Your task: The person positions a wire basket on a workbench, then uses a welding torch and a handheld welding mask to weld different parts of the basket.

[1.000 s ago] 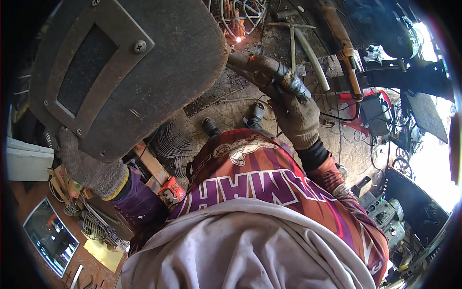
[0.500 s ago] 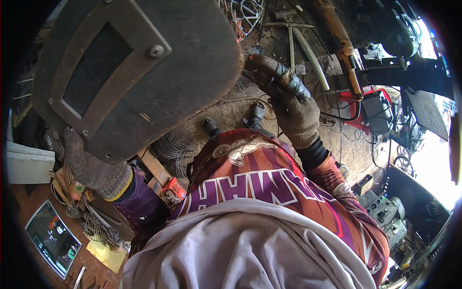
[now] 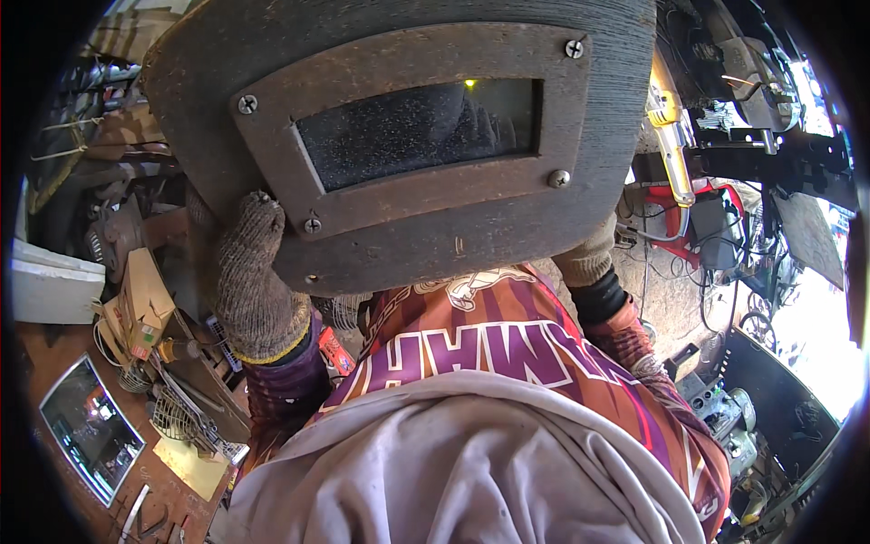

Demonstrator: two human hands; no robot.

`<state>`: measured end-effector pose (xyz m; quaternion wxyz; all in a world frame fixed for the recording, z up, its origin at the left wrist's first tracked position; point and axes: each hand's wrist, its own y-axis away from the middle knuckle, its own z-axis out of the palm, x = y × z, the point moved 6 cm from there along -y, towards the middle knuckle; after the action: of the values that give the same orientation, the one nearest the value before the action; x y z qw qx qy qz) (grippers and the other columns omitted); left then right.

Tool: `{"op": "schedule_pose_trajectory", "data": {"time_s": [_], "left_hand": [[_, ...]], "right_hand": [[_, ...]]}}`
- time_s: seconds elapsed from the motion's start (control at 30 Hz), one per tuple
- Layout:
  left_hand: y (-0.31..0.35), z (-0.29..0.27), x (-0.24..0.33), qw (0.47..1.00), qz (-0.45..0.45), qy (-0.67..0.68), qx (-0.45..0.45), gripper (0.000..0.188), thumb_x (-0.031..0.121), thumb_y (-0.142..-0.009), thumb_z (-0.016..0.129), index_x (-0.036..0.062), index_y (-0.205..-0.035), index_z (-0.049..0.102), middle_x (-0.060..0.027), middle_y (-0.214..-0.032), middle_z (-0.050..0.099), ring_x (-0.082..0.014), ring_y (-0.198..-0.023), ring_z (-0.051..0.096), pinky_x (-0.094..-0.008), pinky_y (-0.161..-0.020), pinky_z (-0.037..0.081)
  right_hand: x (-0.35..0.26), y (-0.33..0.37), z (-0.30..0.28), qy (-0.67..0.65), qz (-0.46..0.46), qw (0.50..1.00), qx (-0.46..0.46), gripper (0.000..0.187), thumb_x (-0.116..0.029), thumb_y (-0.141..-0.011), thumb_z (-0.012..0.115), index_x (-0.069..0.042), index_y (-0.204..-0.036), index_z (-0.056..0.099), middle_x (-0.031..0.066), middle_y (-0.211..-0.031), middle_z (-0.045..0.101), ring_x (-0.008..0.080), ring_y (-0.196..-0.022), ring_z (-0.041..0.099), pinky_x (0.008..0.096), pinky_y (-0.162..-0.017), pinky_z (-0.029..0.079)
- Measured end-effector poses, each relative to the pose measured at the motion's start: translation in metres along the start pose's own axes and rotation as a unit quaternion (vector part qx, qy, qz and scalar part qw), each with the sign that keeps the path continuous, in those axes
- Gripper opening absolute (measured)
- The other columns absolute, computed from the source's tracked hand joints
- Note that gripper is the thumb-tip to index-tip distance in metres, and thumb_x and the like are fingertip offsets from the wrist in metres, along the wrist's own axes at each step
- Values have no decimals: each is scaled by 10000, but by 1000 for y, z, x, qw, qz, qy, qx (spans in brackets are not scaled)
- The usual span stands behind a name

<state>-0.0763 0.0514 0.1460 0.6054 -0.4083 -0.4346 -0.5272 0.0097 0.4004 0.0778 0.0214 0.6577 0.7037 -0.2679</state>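
Observation:
A dark, worn welding hand shield fills the upper middle of the view. Its metal window frame is fixed with screws at the corners. My left hand, in a grey knitted glove, is closed at the shield's lower left edge and holds it up; the grip itself is behind the board. Through the dark window glass shows a small yellow-green point of light. Only the gloved wrist part of my right hand shows below the shield's right edge. Its fingers, and the electrode holder seen in them a moment earlier, are hidden behind the shield.
A yellow angle grinder lies at the right, beside a red and black machine with cables. To the left stands a brown table with a glass-topped panel, a cardboard box and wire guards. Metal machinery stands lower right.
The shield has swung right and levelled out, now covering my right hand, the floor and the hammer. My left hand moved right with it. A bright point now shows in the window; the grinder looks brighter lit.

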Motion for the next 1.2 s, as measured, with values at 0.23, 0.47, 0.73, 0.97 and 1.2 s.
{"op": "schedule_pose_trajectory", "data": {"time_s": [0.23,0.47,0.73,0.97,1.2], "left_hand": [[3,12,5,997,-17,-75,30,765,46,-733,769,-41,-1425,452,-147,-1280,597,-200,-1060,633,-329,-929,522],[5,-28,-9,994,-12,89,-55,536,65,-881,594,-25,-1396,478,-154,-1310,588,-232,-1183,585,-374,-1022,478],[-11,-1,20,929,-46,290,-227,393,205,-1044,449,29,-1394,481,-197,-1308,585,-279,-1166,600,-453,-1028,470],[-33,-98,36,977,-34,203,-51,480,272,-1029,479,15,-1431,430,-247,-1403,491,-380,-1233,541,-574,-1039,426],[-24,-95,38,994,42,0,105,511,290,-1021,498,20,-1446,413,-259,-1397,492,-404,-1240,535,-613,-1029,423]], "right_hand": [[9,6,3,-65,46,997,-13,397,-284,-796,730,-84,-1132,661,121,-988,706,330,-832,708,406,-682,561],[33,21,19,-216,150,963,57,513,-163,-845,708,-23,-1312,550,168,-1114,668,324,-991,677,382,-803,552],[33,21,7,-364,245,898,24,561,-125,-915,646,24,-1419,447,118,-974,675,136,-722,663,292,-660,546],[21,24,9,-321,209,922,-57,542,-114,-946,587,24,-1443,417,128,-1031,663,156,-792,662,297,-700,540],[15,21,18,-306,167,933,-94,545,-124,-977,520,41,-1476,375,88,-983,659,109,-733,614,272,-653,527]]}}
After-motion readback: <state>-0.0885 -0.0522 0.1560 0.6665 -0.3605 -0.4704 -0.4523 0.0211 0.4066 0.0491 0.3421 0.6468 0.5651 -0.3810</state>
